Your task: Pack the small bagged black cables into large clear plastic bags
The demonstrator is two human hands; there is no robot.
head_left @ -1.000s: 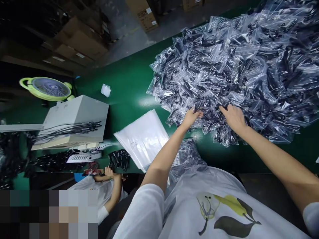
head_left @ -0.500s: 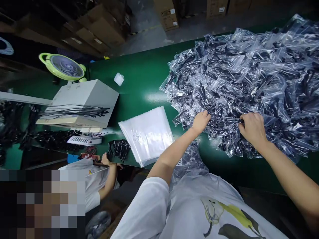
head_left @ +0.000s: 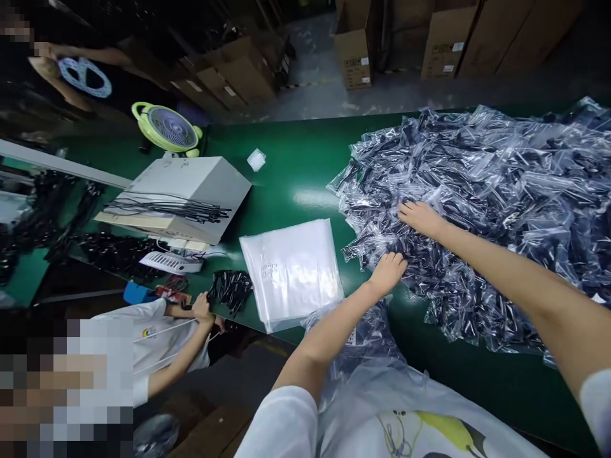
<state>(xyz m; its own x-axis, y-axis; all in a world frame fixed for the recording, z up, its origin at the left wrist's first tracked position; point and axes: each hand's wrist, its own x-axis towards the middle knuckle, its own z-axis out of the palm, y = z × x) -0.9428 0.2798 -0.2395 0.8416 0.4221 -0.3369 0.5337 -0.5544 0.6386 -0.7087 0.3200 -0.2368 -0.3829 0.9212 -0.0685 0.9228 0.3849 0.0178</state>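
Note:
A wide heap of small clear plastic bags [head_left: 482, 184] with black cable-like pieces inside covers the right of the green table. My left hand [head_left: 389, 273] is at the heap's near left edge, its fingers curled down on a small bag of black cables. Just beyond it, my right hand [head_left: 422, 218] reaches in from the right, fingers stretched over the bags and slightly apart. Below my left forearm, a large clear bag [head_left: 370, 334] with dark contents hangs at the table edge against me. Left of my hands lies a stack of flat clear plastic bags [head_left: 298, 270].
A pale metal box [head_left: 191, 184] with black cables on it stands left, near a green fan [head_left: 169, 127]. A co-worker's hand [head_left: 203, 308] is beside a bundle of black cables [head_left: 230, 289]. Cardboard boxes [head_left: 353, 48] stand beyond the table [head_left: 305, 159].
My right hand has moved left across the heap, to just beyond my left hand. My left hand stays near the heap's left edge. The whole view has shifted.

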